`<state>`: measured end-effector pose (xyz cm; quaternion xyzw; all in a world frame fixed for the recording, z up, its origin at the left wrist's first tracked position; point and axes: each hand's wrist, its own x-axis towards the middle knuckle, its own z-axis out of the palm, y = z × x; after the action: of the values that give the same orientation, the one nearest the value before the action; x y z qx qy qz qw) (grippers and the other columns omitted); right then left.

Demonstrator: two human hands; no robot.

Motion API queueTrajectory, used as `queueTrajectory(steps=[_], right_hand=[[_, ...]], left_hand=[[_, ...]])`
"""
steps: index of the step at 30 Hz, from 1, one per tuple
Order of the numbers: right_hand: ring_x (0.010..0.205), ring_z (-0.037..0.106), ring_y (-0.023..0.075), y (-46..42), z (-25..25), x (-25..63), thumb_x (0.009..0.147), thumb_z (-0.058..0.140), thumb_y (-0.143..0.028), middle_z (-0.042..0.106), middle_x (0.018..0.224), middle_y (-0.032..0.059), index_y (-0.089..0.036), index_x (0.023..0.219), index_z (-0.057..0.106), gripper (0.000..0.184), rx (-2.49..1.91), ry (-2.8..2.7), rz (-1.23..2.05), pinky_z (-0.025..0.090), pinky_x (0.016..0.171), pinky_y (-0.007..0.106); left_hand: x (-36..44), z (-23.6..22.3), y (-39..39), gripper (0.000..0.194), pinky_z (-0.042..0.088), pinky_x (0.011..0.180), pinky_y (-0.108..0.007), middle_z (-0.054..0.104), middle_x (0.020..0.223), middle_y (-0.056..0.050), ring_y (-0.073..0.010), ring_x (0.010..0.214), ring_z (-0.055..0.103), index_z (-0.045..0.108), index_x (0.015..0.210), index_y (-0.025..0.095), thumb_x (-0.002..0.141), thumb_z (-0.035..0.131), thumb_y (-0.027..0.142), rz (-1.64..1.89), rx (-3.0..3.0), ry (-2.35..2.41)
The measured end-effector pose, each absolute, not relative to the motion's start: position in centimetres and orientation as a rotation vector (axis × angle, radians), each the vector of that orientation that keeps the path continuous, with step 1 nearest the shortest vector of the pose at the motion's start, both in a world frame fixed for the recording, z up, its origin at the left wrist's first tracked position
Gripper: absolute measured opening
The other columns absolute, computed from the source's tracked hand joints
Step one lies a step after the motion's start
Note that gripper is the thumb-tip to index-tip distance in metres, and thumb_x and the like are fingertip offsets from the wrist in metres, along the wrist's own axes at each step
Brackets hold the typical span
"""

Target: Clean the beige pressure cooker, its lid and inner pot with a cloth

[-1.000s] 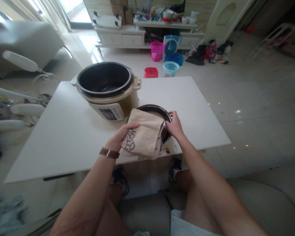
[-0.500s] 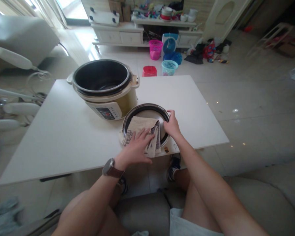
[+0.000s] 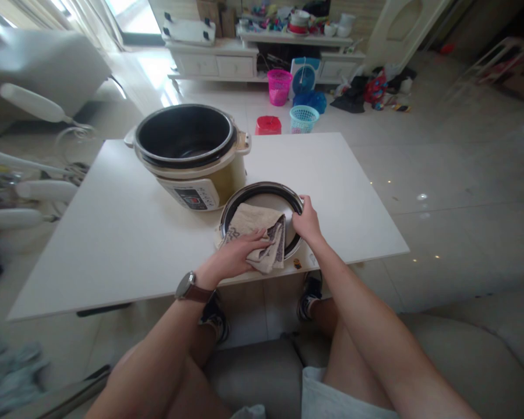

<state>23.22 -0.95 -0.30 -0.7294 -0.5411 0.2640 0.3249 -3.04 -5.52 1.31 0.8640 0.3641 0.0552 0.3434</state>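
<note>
A round pressure cooker lid (image 3: 293, 241) with a dark sealing ring lies inside up at the table's near edge. On it rests a folded beige cloth (image 3: 257, 217) with dark print. My left hand (image 3: 233, 256), below a wrist watch, grips the cloth's near left part, its fingers on top and the thumb by the lower edge. At the lid's right rim, my right hand (image 3: 308, 222) is closed, fingers over the rim. Behind and to the left stands an electric pressure cooker (image 3: 192, 169), lidless, with its dark inner pot showing.
The white table (image 3: 113, 244) ends just in front of my knees. A small dark sticker (image 3: 297, 263) is on its near edge. White chair backs (image 3: 30, 105) crowd its left side. Beyond it on the floor are a pink basket (image 3: 279, 87), a light-blue basket (image 3: 304, 118) and a red stool (image 3: 268, 124).
My left hand has gone from lying spread on the cloth to gripping it, with its fingers closer together. The cloth is more bunched. My right hand stays on the lid's rim.
</note>
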Motion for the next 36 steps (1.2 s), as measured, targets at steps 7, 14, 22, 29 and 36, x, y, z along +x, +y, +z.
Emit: queueTrajectory(steps=[7,14,22,29,36], right_hand=[[0.108,0.069,0.0344,-1.0,-0.5,23.2,0.079,0.055,-0.021,0.074,0.115,0.0116,-0.027,0.136,0.053,0.057,-1.909,-1.404,0.689,0.054,0.104,0.053],[0.104,0.069,0.0344,-0.9,-1.3,23.2,0.078,0.056,-0.021,0.075,0.110,0.0101,-0.028,0.132,0.055,0.055,-1.860,-1.386,0.656,0.054,0.103,0.055],[0.101,0.069,0.0340,-1.0,-1.3,23.0,0.078,0.057,-0.020,0.075,0.109,0.0095,-0.029,0.129,0.055,0.052,-1.860,-1.362,0.666,0.055,0.100,0.053],[0.103,0.070,0.0347,-1.1,-0.8,22.9,0.076,0.056,-0.019,0.075,0.112,0.0104,-0.028,0.129,0.055,0.054,-1.884,-1.349,0.684,0.055,0.101,0.054],[0.111,0.069,0.0351,-1.6,-1.1,22.2,0.076,0.053,-0.018,0.074,0.123,0.0133,-0.026,0.133,0.052,0.058,-1.832,-1.364,0.711,0.053,0.105,0.055]], left_hand=[[-3.7,2.0,-4.8,0.075,0.032,0.132,-0.049,0.054,0.165,-0.011,-0.0285,0.156,0.048,0.063,0.151,0.026,0.078,0.068,0.007,0.191,2.235,1.008],[-2.2,1.7,-5.1,0.064,0.031,0.132,-0.056,0.063,0.156,-0.009,-0.0301,0.152,0.052,0.074,0.133,0.027,0.076,0.058,0.002,0.167,2.364,1.246],[-1.0,2.0,-4.0,0.041,0.057,0.093,-0.044,0.079,0.110,-0.013,-0.0358,0.111,0.075,0.063,0.130,0.021,0.091,0.056,0.018,0.660,1.917,1.837],[1.8,-0.3,-4.1,0.071,0.036,0.126,-0.063,0.049,0.167,-0.021,-0.0412,0.160,0.037,0.050,0.155,0.014,0.085,0.061,0.014,0.445,2.201,1.542],[1.3,1.1,-2.2,0.056,0.053,0.111,-0.048,0.074,0.139,-0.012,-0.0354,0.131,0.069,0.065,0.146,0.024,0.093,0.051,0.013,0.748,1.938,1.782]])
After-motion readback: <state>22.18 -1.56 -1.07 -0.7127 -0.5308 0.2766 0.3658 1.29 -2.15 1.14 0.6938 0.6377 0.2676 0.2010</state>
